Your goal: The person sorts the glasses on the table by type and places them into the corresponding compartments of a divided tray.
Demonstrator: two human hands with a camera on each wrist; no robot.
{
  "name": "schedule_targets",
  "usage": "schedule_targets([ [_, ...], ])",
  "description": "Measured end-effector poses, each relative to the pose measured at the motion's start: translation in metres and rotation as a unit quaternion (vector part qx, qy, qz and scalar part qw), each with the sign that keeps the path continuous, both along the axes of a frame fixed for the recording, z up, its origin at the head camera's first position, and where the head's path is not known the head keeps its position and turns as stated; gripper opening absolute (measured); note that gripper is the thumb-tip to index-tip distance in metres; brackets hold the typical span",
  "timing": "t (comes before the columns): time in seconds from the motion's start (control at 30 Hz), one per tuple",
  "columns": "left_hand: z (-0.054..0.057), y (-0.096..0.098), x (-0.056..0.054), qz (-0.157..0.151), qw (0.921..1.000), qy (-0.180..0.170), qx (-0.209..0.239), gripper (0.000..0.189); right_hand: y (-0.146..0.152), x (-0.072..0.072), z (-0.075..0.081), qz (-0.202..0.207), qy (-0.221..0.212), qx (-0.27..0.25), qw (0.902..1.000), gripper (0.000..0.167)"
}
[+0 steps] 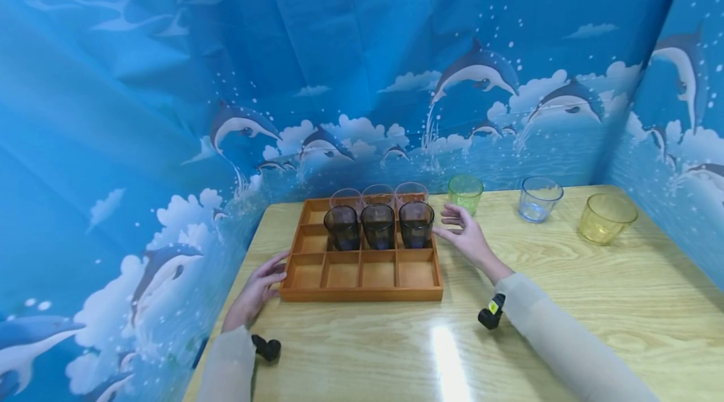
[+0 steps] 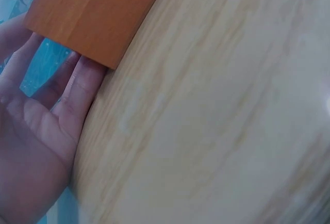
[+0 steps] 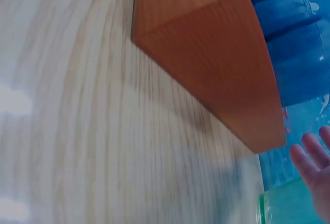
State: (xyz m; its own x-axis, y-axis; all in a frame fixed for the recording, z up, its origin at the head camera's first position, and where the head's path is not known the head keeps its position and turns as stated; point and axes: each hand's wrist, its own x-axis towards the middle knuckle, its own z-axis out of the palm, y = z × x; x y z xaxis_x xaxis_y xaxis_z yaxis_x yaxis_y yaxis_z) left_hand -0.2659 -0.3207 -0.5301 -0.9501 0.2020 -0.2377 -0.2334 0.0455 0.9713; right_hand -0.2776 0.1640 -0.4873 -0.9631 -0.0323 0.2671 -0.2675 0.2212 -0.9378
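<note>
A wooden tray with square compartments (image 1: 362, 294) lies on the table. Three dark glasses (image 1: 378, 226) stand in its middle row, and three pale pinkish clear glasses (image 1: 411, 193) show behind them in the back row. My left hand (image 1: 257, 292) rests against the tray's left side, its fingers fairly straight along the wall in the left wrist view. Beside the rightmost dark glass (image 1: 416, 226) is my right hand (image 1: 466, 239), fingers spread and holding nothing. A green glass (image 1: 466, 191) stands just behind this hand, partly hidden by its fingers.
On the right of the table (image 1: 543, 301) stand a clear bluish glass (image 1: 540, 201) and a wider yellow glass (image 1: 605, 221). A blue curtain with dolphins (image 1: 362, 75) hangs along the table's back and sides.
</note>
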Motion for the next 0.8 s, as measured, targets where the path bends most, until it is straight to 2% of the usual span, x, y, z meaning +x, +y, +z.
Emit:
schedule_targets([
  [0.23,0.000,-0.001,0.000,-0.005,1.0000,0.002,0.002,0.054,0.007,0.011,0.016,-0.022,0.014,0.002,0.9997,0.057],
  [0.43,0.000,-0.001,0.000,-0.008,1.0000,0.003,0.002,0.054,0.016,0.014,0.018,-0.047,0.015,0.009,0.9988,0.057],
  [0.67,0.001,-0.002,0.000,-0.010,0.9999,-0.001,0.000,0.054,0.028,0.008,0.014,-0.072,0.021,-0.006,0.9971,0.058],
  [0.8,0.001,-0.001,0.000,-0.011,0.9999,0.000,0.001,0.054,0.039,-0.005,0.000,-0.096,0.008,0.014,0.9952,0.063],
])
